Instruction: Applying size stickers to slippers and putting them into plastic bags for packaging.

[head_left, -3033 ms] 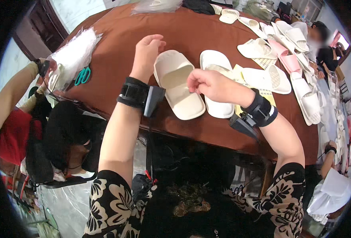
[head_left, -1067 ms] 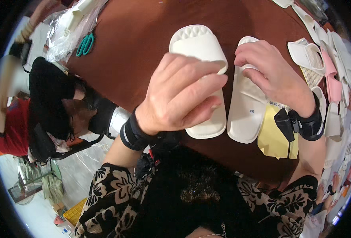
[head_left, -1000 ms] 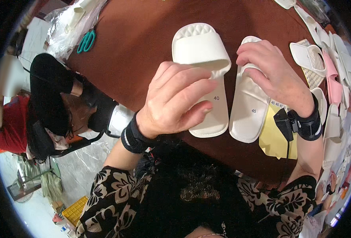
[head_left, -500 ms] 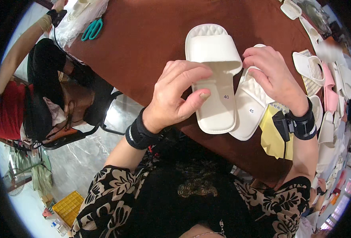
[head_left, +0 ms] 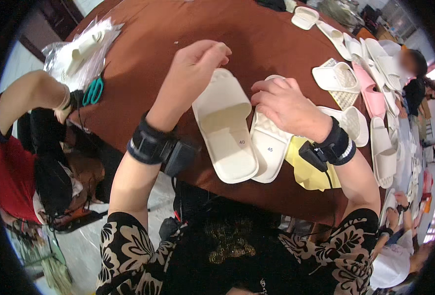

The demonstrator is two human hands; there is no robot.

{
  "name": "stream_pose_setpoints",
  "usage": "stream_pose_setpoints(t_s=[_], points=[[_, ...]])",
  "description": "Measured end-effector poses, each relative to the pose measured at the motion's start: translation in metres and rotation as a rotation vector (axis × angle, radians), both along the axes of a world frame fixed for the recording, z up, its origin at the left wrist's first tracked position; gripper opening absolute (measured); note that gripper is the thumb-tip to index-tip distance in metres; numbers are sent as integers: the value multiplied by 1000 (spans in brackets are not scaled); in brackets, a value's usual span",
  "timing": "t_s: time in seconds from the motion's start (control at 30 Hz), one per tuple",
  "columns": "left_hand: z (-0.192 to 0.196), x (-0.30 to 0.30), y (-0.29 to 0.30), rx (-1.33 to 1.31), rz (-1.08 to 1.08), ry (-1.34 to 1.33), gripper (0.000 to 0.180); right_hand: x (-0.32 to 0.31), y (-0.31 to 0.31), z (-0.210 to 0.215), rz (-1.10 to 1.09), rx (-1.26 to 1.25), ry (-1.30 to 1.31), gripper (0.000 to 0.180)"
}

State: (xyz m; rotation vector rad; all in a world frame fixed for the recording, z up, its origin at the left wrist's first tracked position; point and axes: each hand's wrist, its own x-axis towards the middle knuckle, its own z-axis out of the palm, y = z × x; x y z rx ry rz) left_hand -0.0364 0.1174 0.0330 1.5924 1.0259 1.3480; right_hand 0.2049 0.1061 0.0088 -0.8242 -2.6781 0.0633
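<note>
Here two cream slippers [head_left: 237, 132] lie side by side; the left hand [head_left: 193, 73] pinches empty air, the right hand [head_left: 284, 105] grips one strap.

A brown bench [head_left: 276, 34] carries green-handled scissors [head_left: 93, 91] beside crinkled clear plastic bags [head_left: 79, 49]. A yellow sheet [head_left: 310, 172] lies near its front edge. White slippers [head_left: 375, 54] and a pink slipper [head_left: 372, 96] crowd the right side.
</note>
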Motion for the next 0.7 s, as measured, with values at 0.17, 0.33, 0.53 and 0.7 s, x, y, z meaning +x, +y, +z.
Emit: stream_pose_setpoints(t_s=[0.17, 0.33, 0.53, 0.7], points=[[-20, 18, 57, -235, -153, 295, 32, 9, -2, -11, -47, -67, 33, 21], [-42, 17, 65, -327, -183, 198, 32, 11, -2, -24, -50, -96, 56, 23], [-47, 7, 66, -280, -154, 531, 31, 12, -1, -21, -62, -90, 79, 23], [-56, 22, 60, -92, -158, 617, 30, 17, 3, -25, -52, -53, 163, 23]])
